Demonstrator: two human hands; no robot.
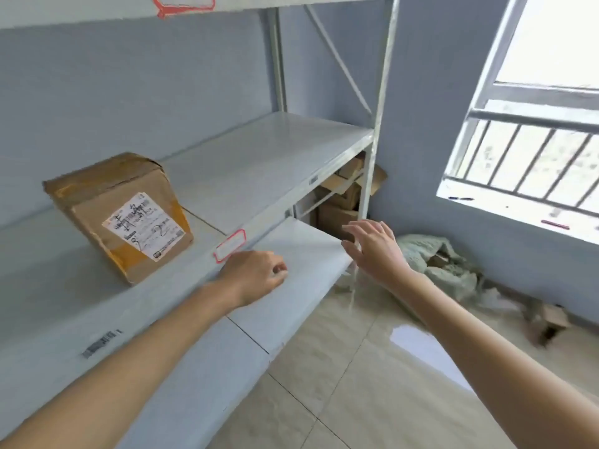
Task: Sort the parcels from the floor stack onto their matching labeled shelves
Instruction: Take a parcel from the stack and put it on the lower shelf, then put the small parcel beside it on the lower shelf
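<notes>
Head view: a pale metal shelving unit (265,163) is filling the left and centre of the frame, its tiers running from lower left toward a blue wall, with a barred window (531,134) glaring at upper right and a tiled floor (372,384) spreading across the lower right. One taped cardboard parcel (120,215) is sitting tilted on the middle shelf at centre left, its white shipping label (144,226) facing the camera, just behind a red-bordered shelf label (230,246) stuck to the front edge; a second red-bordered tag (183,3) is showing on the tier above, at the top of the frame. Judging by this, sorting is only partly done: one parcel is shelved here, while brown boxes (340,202) are showing low down behind the shelf's right-hand upright, and a crumpled pale sack (434,264) with more cardboard is lying on the floor against the wall at centre right. Whether those are the stack awaiting sorting cannot be told for certain.

Both arms are reaching in from the bottom of the frame, empty. The left hand (256,275) is hovering at the shelf's front edge below the red label, fingers loosely curled around nothing; whether it is touching the metal is unclear. The right hand (372,247) is stretching toward the lower boxes at centre, fingers spread and relaxed, grasping nothing.
</notes>
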